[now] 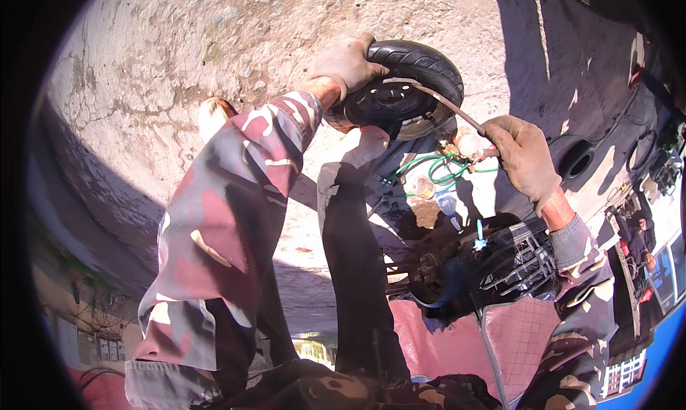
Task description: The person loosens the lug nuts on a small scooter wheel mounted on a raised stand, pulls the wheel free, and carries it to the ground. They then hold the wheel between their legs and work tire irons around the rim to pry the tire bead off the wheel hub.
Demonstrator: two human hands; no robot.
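Note:
A small black wheel with its tire (421,58) stands tilted on the ground in front of me. My left hand (350,63), in a light work glove, grips the tire's upper left edge, its thumb over the sidewall. My right hand (520,153), gloved too, is closed round a long, thin, slightly bent tire lever (457,110). The lever's far end reaches over the wheel's face near the upper rim; I cannot tell whether it is wedged under the bead. A short reddish piece shows below the right hand's fingers. My shoe (366,147) is close to the wheel's lower side.
A green hose (436,168) lies coiled right of the wheel, beside a small round container (424,188). Nearer stands a dark machine frame (500,260) by a pink panel (446,331). Another tire (576,160) lies to the right. Cracked concrete (164,74) spreads to the left.

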